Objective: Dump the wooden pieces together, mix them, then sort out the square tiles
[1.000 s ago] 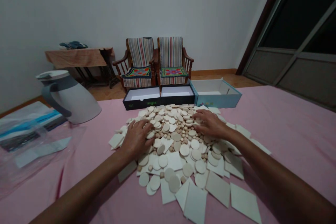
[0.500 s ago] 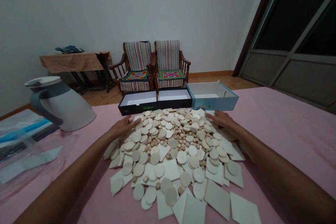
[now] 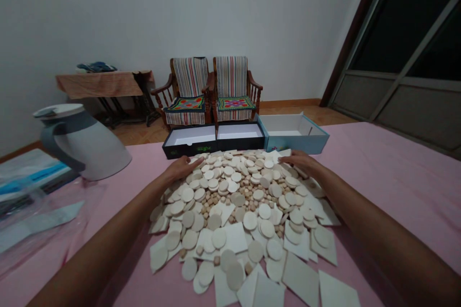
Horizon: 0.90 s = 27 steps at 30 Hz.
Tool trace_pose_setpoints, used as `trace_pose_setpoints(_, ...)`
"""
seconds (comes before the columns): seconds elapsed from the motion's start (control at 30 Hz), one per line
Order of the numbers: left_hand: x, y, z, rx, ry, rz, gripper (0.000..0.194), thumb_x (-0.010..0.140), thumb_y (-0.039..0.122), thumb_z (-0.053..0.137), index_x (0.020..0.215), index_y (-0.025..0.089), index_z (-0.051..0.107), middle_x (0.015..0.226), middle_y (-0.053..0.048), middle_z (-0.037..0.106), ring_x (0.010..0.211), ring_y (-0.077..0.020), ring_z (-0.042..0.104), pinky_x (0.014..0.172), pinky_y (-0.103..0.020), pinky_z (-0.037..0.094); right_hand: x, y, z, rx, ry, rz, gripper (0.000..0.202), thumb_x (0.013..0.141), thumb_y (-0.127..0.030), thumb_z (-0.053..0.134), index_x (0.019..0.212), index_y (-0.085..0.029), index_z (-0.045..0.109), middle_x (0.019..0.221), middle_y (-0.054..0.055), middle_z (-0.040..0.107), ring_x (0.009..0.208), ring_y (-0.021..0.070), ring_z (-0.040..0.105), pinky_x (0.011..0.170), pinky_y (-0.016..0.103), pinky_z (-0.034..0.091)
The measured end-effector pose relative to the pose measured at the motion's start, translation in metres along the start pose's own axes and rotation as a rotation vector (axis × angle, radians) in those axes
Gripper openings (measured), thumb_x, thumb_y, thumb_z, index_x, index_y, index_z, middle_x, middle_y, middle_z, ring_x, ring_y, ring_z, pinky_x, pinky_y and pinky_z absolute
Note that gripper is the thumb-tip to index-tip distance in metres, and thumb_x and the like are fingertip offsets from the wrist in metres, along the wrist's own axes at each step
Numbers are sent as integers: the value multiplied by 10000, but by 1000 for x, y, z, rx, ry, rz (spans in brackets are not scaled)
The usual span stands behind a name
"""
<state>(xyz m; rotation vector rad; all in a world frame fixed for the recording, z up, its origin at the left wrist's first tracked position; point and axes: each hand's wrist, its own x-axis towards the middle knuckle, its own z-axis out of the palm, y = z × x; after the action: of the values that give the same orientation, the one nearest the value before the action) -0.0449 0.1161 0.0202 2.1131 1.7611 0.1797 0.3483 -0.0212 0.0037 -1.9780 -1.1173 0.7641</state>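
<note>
A: What lies nearest the person?

B: Flat square tiles [image 3: 268,291], overlapping on the pink-covered bench [image 3: 382,192]. Just past them come pale round discs [image 3: 235,276] and a few little wooden cubes [image 3: 248,267].

A: And further in?

B: The discs pile up thickly, with more cubes showing through the middle. Off to the left are a clear plastic wrapper [image 3: 43,225] and a grey-and-white pitcher [image 3: 99,148], both well apart from the pile.

A: Where are the hands?

B: At the pile's far corners. The left hand [image 3: 182,168] rests against one side, its grip apart, thumb over the edge pieces. The right hand [image 3: 302,160] is at the other side, grip also apart, fingers among tiles and discs. Neither appears clamped on a piece, though the undersides are hidden.

A: What step does that look like?

B: Probably handling the pile as a loose mass, from its two sides. Any move from there would call for low, even pressure, since the stacked discs could slide.

A: Beyond the hands?

B: Two shallow black boxes [image 3: 192,147] stand side by side, a deeper light-blue box [image 3: 297,144] beside them, all open-topped. Past those are two armchairs with striped covers [image 3: 232,76].
</note>
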Motion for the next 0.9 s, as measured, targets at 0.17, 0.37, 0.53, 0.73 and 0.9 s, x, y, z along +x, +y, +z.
trace_pose_setpoints(0.17,-1,5,-1,-68,-34,1,728,597,791,517,857,121,632,860,-159,697,806,-296,653,591,-303,461,-2,-6,4,41,-51,135,198,609,-236,713,762,-140,633,572,6,614,497,137,554,446,224,415)
trace_pose_setpoints(0.37,8,7,3,-276,-50,-185,554,617,700,603,667,149,577,589,-86,619,537,-200,572,453,-268,375,-4,-10,4,117,-179,146,155,601,-224,701,718,-146,635,586,8,631,541,151,590,493,233,444)
trace_pose_setpoints(0.53,17,11,4,-326,-24,-213,507,563,633,702,577,148,555,485,-56,555,516,-194,552,468,-283,382,-3,-14,5,-15,-189,78,247,575,-307,749,731,-169,615,643,-10,642,635,159,603,526,229,451)
trace_pose_setpoints(0.73,18,12,2,-454,20,-197,440,563,549,745,572,152,556,407,2,479,469,-161,517,441,-261,347,-4,-18,9,-37,-268,114,278,649,-378,713,749,-149,591,678,24,647,616,158,597,512,242,448)
trace_pose_setpoints(0.9,17,12,5,-562,-21,-169,442,506,526,779,595,143,578,456,4,534,495,-160,547,450,-247,380,-7,-21,10,104,-306,122,414,645,-300,720,1002,-152,570,829,55,693,693,176,639,550,247,494)
